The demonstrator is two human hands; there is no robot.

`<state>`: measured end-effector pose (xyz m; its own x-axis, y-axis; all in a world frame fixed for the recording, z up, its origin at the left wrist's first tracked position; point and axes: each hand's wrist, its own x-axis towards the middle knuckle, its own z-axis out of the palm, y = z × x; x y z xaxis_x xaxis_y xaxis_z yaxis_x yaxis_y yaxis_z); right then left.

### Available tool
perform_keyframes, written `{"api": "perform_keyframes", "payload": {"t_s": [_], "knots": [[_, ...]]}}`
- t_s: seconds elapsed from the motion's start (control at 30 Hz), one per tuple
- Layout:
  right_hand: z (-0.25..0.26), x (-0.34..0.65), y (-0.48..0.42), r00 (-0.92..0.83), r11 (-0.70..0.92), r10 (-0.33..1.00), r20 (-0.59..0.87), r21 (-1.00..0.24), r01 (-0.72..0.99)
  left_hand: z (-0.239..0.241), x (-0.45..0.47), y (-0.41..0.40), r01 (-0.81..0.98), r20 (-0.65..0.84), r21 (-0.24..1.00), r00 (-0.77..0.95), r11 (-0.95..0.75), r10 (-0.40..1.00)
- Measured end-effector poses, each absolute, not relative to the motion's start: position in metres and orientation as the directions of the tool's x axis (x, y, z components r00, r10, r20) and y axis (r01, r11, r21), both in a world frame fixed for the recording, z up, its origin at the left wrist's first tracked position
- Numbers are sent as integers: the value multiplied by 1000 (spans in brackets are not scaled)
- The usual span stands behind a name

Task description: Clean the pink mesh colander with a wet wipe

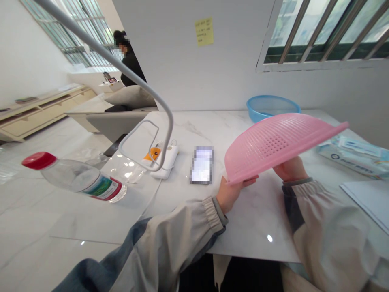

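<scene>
1. The pink colander (pixel 261 142) is held up over the table (pixel 252 227), right of its middle, tilted with its domed, ribbed side uppermost and its rim slanting from eight o'clock up to two o'clock. A patch of small round holes shows on the dome. Hours here are counted around the colander, with twelve toward the far wall.
2. The left hand (pixel 229 192) is at eight o'clock, its fingers closed on the colander's rim and reaching beneath it.
3. The right hand (pixel 290 168) is under the near rim, between five and six o'clock. The colander hides most of its fingers, so I cannot tell how far they are closed.
4. A blue basin (pixel 254 115) sits on the table at twelve o'clock, behind the colander and partly covered by it.
5. A phone (pixel 202 165) lies at nine o'clock, near the left hand. Farther out that way are a white device (pixel 168 159), an orange item (pixel 152 154) and a bottle (pixel 105 186) with a red cap (pixel 39 160).
6. A blue-and-white package (pixel 349 158) lies at three o'clock, with white paper (pixel 369 198) at four.
7. A yellow note (pixel 204 31) is stuck on the wall (pixel 179 69) at eleven o'clock; a barred window (pixel 328 32) is at one. Another person (pixel 133 65) is at ten, well apart.
</scene>
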<state>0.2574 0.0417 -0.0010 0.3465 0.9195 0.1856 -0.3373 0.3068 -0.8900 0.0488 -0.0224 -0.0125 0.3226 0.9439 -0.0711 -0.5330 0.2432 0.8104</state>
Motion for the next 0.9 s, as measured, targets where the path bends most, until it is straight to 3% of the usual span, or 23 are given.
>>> {"api": "perform_keyframes", "payload": {"t_s": [0.13, 0.33, 0.63, 0.73, 0.9], "knots": [[-5, 255, 44, 330, 236, 936, 120, -911, -339, -15, 52, -23, -565, -140, 762, 334, 317, 932], [-10, 251, 39, 213, 140, 974, 73, -936, -323, -9, 51, -25, -558, -126, 765, 360, 321, 924], [-13, 244, 32, -129, -61, 991, -23, -952, -299, -5, 51, -23, -625, -114, 704, 369, 337, 922], [-14, 241, 32, -106, -52, 994, -21, -952, -301, -2, 51, -23, -631, -108, 696, 379, 342, 919], [-12, 242, 39, 81, 8, 997, -12, -972, -237, -5, 52, -21, -636, -116, 697, 356, 331, 927]]}}
